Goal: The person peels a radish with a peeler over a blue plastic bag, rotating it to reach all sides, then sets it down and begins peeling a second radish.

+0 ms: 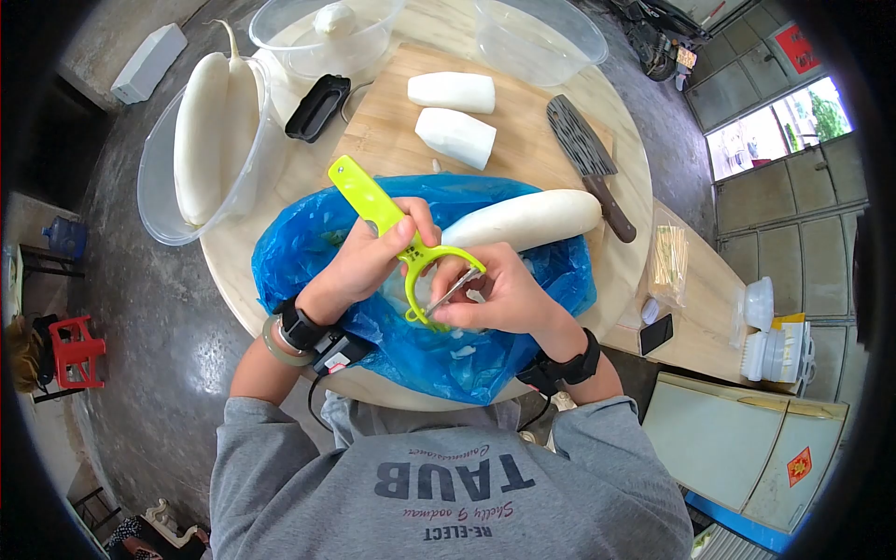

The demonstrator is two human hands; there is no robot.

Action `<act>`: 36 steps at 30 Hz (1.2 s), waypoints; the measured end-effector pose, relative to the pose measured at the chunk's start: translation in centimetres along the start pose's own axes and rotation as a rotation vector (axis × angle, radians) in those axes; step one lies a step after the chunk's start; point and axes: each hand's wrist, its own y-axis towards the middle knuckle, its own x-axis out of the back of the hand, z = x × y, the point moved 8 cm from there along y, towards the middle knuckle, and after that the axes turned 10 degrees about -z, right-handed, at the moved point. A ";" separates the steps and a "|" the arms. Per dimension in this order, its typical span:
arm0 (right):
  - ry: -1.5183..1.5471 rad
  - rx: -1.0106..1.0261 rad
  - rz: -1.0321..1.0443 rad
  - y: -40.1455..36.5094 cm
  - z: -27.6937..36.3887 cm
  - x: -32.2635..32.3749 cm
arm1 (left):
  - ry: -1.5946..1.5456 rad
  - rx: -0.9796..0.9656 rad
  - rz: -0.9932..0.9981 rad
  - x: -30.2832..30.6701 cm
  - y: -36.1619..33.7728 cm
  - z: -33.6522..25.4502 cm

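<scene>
The left hand [364,261] is closing firmly around the handle of a yellow-green peeler [373,201], wrist bent inward, and is holding the tool tilted with its handle pointing toward the far left edge of the round table [308,177]. The right hand [504,297] is curling in from the other side, its thumb and fingertips pinching at the peeler's blade. Both hands are hovering over a blue plastic bag [289,252] that is spreading across the near edge of the table and holding a few pale scraps. A long white radish [525,219] is lying on the bag just beyond the right hand, not being touched.

At the left edge, a clear bowl [154,201] is holding two whole radishes [201,135]. At the far edge, a second clear bowl [280,42] is holding a small white piece [334,19], and a third bowl [541,42] is sitting beside it. Between them and the bag, a wooden cutting board [392,131] is carrying two cut radish pieces [453,91], with a cleaver [583,149] lying along its right side.
</scene>
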 end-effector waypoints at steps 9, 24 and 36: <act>0.062 0.019 -0.019 0.1 0.0 -0.1 | -0.021 0.007 0.006 0.0 0.0 0.1; 0.108 0.003 -0.015 0.2 -0.7 0.3 | -0.015 0.016 0.009 0.1 0.0 0.1; 0.169 -0.020 -0.089 0.1 -0.4 0.9 | -0.038 -0.028 -0.029 0.1 0.1 -0.5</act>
